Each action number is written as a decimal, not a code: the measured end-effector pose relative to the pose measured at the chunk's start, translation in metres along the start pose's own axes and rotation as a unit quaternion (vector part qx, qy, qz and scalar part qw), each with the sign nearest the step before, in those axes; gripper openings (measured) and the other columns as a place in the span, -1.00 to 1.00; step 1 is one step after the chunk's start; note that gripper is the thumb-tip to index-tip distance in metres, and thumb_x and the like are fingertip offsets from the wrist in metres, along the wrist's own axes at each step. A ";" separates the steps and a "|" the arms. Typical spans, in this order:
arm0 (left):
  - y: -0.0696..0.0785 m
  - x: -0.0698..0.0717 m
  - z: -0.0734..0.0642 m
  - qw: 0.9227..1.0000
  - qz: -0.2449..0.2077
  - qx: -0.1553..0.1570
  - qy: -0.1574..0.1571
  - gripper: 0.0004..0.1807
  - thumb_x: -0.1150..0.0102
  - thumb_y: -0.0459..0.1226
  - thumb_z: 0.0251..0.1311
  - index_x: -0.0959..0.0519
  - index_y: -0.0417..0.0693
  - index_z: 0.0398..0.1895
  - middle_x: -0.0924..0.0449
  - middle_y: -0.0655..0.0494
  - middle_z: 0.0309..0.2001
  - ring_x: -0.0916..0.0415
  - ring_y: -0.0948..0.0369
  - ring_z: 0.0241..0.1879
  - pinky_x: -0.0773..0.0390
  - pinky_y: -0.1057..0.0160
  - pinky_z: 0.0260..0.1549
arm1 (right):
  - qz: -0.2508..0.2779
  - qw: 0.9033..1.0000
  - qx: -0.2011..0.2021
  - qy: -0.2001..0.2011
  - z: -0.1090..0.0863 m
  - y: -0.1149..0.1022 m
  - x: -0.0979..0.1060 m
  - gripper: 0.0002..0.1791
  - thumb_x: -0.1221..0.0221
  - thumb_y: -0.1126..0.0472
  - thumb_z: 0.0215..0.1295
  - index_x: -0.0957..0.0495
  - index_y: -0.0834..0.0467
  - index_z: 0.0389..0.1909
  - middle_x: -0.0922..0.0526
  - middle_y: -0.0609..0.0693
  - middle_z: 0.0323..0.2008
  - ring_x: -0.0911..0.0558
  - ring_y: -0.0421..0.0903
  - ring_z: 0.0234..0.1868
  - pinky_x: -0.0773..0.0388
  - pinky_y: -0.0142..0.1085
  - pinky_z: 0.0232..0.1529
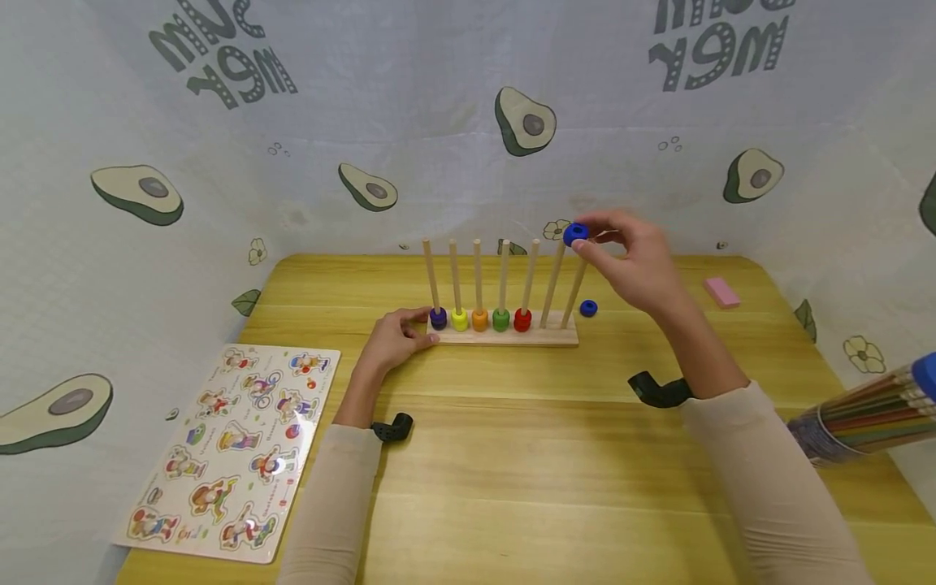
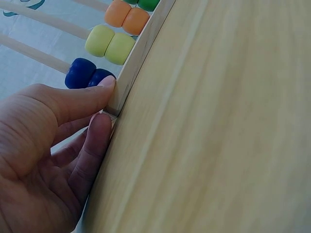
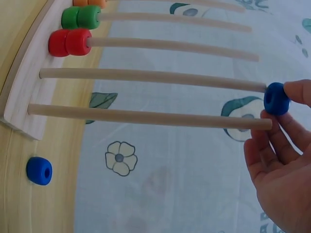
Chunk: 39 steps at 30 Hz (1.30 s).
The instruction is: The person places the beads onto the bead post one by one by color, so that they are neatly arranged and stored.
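A wooden peg rack (image 1: 504, 339) stands on the table with upright pegs in a row. My left hand (image 1: 392, 341) pinches the left end of its base between thumb and fingers. Pairs of dark blue, yellow, orange, green and red beads (image 1: 522, 320) sit at the foot of the left pegs; the two rightmost pegs are bare. Between thumb and fingers of my right hand (image 1: 630, 256) is a blue bead (image 3: 277, 99), right at the tip of the second peg from the right. Another blue bead (image 1: 588, 308) lies on the table beside the rack's right end.
A picture puzzle board (image 1: 234, 447) lies on the left of the table. At the back right is a pink block (image 1: 721, 292). A clear container of colored pencils (image 1: 863, 410) is at the right edge. An avocado-print cloth (image 1: 439, 122) hangs behind.
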<state>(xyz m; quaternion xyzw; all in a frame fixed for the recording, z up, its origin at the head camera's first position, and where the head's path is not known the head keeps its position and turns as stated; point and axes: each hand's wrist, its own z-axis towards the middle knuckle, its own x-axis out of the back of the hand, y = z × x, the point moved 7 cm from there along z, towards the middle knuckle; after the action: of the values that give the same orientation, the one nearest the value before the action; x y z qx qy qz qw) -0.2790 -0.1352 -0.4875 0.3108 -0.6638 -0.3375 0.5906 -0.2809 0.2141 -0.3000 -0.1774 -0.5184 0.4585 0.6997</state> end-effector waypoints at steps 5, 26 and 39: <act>-0.001 -0.001 0.001 1.000 0.000 -0.002 0.000 -0.36 -0.47 -0.08 0.23 -0.55 0.20 0.40 -0.63 0.13 0.23 -0.49 0.14 -0.26 -0.45 0.21 -0.33 | -0.005 1.000 -0.005 -0.008 0.003 -0.001 -0.005 -0.61 -0.24 0.11 0.48 -0.61 0.15 0.24 -0.64 0.08 0.06 -0.52 -0.16 0.05 -0.41 -0.47 0.07; -0.001 0.000 0.001 1.000 -0.004 0.005 0.000 -0.35 -0.47 -0.09 0.22 -0.54 0.18 0.40 -0.64 0.15 0.26 -0.50 0.14 -0.23 -0.45 0.22 -0.30 | -0.032 0.998 0.006 -0.047 0.005 0.004 -0.014 -0.60 -0.25 0.09 0.48 -0.59 0.23 0.20 -0.64 0.17 0.13 -0.53 0.09 0.15 -0.43 0.05 0.28; -0.002 0.000 0.002 1.000 -0.001 0.005 0.001 -0.36 -0.47 -0.09 0.23 -0.55 0.18 0.40 -0.63 0.13 0.25 -0.49 0.14 -0.22 -0.46 0.21 -0.27 | -0.034 0.999 -0.006 -0.026 -0.007 0.005 0.003 -0.58 -0.22 0.05 0.50 -0.57 0.16 0.26 -0.63 0.11 0.14 -0.53 -0.01 0.16 -0.40 -0.22 0.28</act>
<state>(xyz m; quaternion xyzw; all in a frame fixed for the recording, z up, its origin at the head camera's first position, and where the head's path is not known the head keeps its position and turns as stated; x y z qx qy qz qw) -0.2808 -0.1359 -0.4890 0.3150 -0.6645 -0.3339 0.5896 -0.2774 0.2205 -0.3050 -0.1515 -0.5451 0.4356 0.7001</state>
